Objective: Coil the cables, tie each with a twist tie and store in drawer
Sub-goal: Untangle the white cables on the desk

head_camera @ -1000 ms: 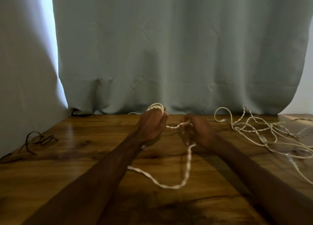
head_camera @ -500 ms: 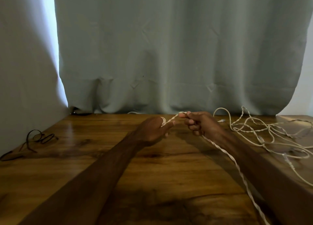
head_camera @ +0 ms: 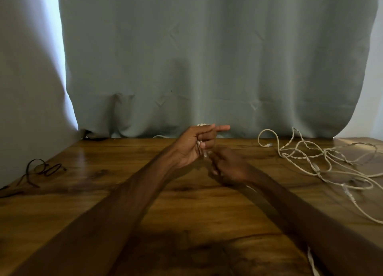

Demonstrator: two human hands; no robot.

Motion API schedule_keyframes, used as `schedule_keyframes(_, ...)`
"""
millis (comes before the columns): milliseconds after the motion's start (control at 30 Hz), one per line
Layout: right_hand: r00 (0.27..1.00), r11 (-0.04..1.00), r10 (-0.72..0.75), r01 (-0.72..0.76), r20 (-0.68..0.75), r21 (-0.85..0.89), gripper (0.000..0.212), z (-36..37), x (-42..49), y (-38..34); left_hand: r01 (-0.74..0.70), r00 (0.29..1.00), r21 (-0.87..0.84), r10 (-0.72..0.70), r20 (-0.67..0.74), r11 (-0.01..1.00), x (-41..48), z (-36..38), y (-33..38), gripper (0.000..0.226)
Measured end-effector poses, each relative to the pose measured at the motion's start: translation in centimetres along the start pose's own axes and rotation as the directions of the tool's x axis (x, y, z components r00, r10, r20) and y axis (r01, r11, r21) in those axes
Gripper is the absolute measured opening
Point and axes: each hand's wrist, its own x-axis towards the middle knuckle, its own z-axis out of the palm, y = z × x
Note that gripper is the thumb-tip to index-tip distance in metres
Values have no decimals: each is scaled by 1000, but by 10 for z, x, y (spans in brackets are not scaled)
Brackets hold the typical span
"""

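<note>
Cables point(head_camera: 315, 166) sprawl on wooden table point(head_camera: 103, 192) before curtain point(head_camera: 207, 57).

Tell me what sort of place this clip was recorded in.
Likely a room at home, set up for recording: a wooden table stands against a grey-green curtain, with loose white cables and a thin black cable lying on it.

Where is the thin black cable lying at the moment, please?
In the head view, the thin black cable lies at the wooden table's left edge, beside the grey curtain.
</note>
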Motion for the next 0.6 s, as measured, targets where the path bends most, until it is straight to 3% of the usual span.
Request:
schedule_keyframes(133,993,995,-41,30,110,100,23,14,-2,-12,-67,981,16,69,-180,998,-1,-11,0,25)
schedule_keyframes(267,977,981,-155,169,149,-91,21,7,-6,-12,-69,941,44,80,-329,997,0,-10,-5,24)
schedule_keyframes(367,963,972,-196,215,184,-90,21,3,-9,-13,-89,916,7,85,-391,996,6,-5,-11,20)
schedule_keyframes(533,970,992,-101,116,219,-55,25,7,-13,-13,-158,858,-62,106,-503,986,9,-19,-10,18)
schedule_keyframes(600,968,985,-120,143,218,-91,27,6,-14,-16,-167,839,-63,108,-533,984,12,-24,-11,24)
